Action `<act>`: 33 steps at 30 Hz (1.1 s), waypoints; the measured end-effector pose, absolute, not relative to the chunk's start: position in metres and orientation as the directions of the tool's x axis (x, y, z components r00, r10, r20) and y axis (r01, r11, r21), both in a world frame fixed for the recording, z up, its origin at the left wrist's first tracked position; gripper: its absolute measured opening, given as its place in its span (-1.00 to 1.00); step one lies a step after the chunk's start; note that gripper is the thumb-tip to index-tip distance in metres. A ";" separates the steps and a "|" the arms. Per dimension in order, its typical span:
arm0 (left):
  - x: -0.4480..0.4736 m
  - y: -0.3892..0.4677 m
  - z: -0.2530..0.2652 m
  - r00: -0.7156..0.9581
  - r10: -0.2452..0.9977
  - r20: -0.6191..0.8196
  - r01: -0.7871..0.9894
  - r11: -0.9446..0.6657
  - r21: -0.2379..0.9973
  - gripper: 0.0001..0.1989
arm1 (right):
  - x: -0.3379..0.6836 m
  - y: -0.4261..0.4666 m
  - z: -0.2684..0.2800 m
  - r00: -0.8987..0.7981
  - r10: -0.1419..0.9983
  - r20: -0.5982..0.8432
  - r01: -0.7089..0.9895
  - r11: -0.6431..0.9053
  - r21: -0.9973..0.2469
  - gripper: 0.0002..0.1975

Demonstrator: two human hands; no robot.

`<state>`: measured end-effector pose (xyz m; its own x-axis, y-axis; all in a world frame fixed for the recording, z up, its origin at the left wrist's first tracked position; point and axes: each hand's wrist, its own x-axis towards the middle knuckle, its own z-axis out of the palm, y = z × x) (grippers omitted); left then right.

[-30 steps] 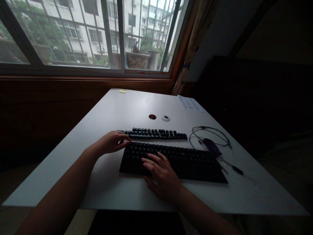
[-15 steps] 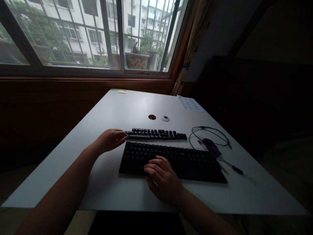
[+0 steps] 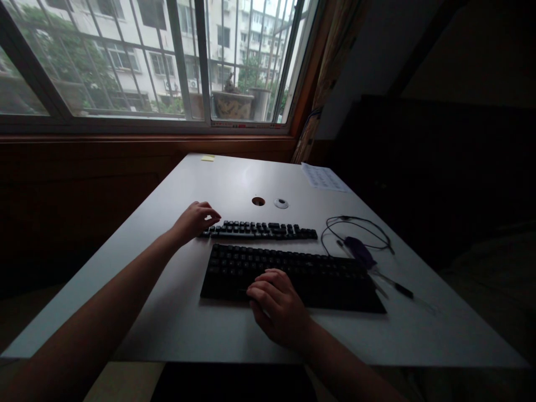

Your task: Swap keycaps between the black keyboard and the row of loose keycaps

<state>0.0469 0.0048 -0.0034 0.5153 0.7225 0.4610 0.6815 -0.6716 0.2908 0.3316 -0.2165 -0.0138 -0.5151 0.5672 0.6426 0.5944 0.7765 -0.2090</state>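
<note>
A black keyboard (image 3: 335,285) lies on the white desk in front of me. My right hand (image 3: 280,307) rests over its front edge, left of the middle, with fingers curled on top and the thumb close to the edge. Behind the keyboard runs a line of loose black keycaps (image 3: 268,230) in rows. My left hand (image 3: 195,222) hovers at the left end of these keycaps, thumb and forefinger pinched together. Whatever is between those fingertips is too small and dark to make out.
A coiled black cable (image 3: 355,223), a purple item (image 3: 360,251) and a thin tool with a black handle (image 3: 402,290) lie on the right. Farther back are a round hole (image 3: 258,201), a white ring cover (image 3: 281,204), a printed sheet (image 3: 324,177) and yellow sticky notes (image 3: 208,158).
My left hand has lifted and moved away from me at the left end of the keycap rows. More keycaps show there now. My right hand stays at the keyboard.
</note>
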 end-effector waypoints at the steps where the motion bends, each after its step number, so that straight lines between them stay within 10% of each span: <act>1: 0.050 0.011 -0.004 0.533 0.718 0.448 0.679 -0.679 0.280 -0.80 | 0.333 -0.217 -0.014 -0.506 0.560 0.655 0.589 0.780 -0.212 -0.76; 33: 0.055 0.041 -0.009 0.586 0.756 0.292 0.735 -0.647 0.200 -0.90 | 0.349 -0.218 -0.013 -0.306 0.615 0.726 0.537 0.742 -0.402 -0.72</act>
<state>0.0547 0.0414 -0.0094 0.5861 0.7558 0.2918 0.7354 -0.6475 0.1998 0.3493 -0.2182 -0.0127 -0.3065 0.6154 0.7262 0.5375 0.7415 -0.4016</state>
